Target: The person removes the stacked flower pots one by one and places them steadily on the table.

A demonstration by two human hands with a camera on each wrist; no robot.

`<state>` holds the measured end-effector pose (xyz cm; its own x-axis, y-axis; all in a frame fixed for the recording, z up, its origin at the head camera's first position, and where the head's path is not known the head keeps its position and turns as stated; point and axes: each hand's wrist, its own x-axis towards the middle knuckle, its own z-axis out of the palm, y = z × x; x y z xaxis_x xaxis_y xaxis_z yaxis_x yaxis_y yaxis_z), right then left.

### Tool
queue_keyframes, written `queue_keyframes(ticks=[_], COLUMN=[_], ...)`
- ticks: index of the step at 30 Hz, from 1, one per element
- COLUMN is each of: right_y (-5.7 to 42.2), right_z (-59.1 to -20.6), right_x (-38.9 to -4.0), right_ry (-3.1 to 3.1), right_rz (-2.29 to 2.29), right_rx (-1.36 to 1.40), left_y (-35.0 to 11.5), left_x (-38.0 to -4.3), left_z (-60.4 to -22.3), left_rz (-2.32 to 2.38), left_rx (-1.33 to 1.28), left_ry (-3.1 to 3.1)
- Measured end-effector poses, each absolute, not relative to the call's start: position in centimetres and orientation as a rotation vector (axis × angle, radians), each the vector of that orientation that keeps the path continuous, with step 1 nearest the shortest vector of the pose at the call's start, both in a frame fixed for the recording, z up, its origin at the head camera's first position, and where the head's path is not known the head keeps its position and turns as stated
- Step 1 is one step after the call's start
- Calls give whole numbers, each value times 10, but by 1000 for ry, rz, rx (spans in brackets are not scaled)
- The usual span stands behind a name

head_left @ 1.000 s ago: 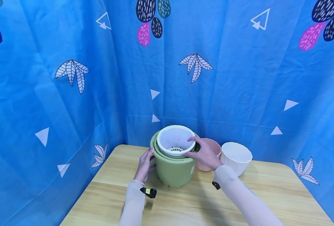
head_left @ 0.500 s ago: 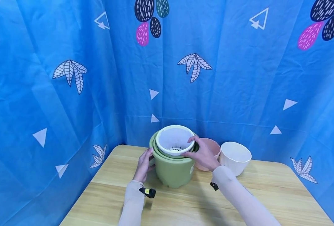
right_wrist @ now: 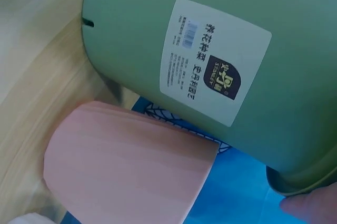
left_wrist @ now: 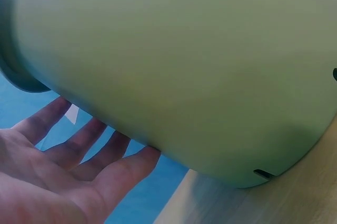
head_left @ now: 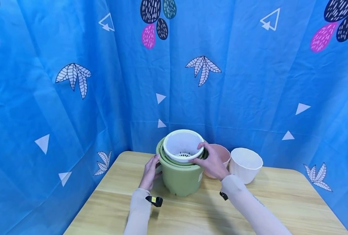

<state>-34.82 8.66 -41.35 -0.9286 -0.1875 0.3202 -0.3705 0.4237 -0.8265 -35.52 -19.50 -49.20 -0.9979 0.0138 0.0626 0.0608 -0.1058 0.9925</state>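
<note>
Cloth (head_left: 238, 85), blue and patterned, hangs behind the table (head_left: 112, 205). On it stands the green pot (head_left: 181, 181), upright, with the white pot (head_left: 247, 161) off to our right and the pink pot (head_left: 222, 152) between them. The basket (head_left: 179, 141), white and slotted underneath, sits in the green pot's mouth, inside a green inner rim (head_left: 169, 161); how deep, we cannot tell. Our right hand (head_left: 213, 164) is the nearer to it, pinching the basket's right edge between thumb outside and index finger inside. Our left hand (head_left: 149, 171) meets the green pot's left wall, its fingers (left_wrist: 108, 150) slightly spread, tips touching. We judge the key relation to be this: the basket lies left of the pinch, its axis roughly upright, so it clears the green pot only upward.
</note>
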Motion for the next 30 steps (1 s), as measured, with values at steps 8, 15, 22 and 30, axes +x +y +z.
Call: queue_keyframes(ticks=[8,15,22,30], right_y=[87,86,86,86], right_z=[-411,-414,-415,-416], right_x=[-348,-346,-345,-346], right_ry=[-2480,-2498,-2504,-2498], right_rz=[1494,1477,1516,1491], right_rx=[517,481,464,469], left_y=[-194,-194,-195,-195], left_x=[-357,-355,-356,-357], left_z=[-489,-492,-494,-494], left_rz=[-2292,-2293,-2298,-2303], left_rx=[-89,-97,-86,-80], left_ry=[-2092,-2099,-2097,-2080])
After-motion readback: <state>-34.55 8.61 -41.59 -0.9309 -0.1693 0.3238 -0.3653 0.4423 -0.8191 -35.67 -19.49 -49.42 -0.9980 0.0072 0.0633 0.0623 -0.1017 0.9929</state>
